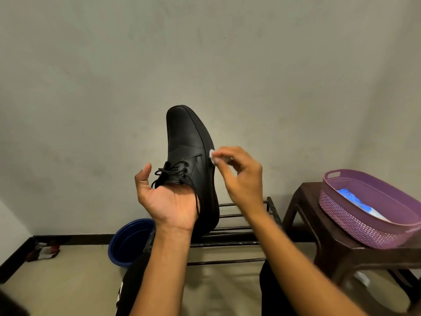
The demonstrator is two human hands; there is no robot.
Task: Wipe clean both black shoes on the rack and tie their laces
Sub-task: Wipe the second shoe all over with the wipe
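Observation:
A black lace-up shoe (pixel 190 142) is held up in front of me, toe pointing upward, its laces (pixel 175 173) loose and untied. My left hand (pixel 168 201) has its fingers tucked inside the shoe's opening, thumb raised beside the laces. My right hand (pixel 241 176) pinches a small white wipe (pixel 213 156) against the shoe's right side by the sole edge. Below the shoe stands the dark metal rack (pixel 239 226). A second black shoe is not visible.
A blue basin (pixel 127 242) sits on the floor left of the rack. At right, a brown plastic stool (pixel 323 236) carries a purple basket (pixel 364 215) with a blue-and-white packet inside. Crumpled cloth lies by the left skirting. A plain wall stands behind.

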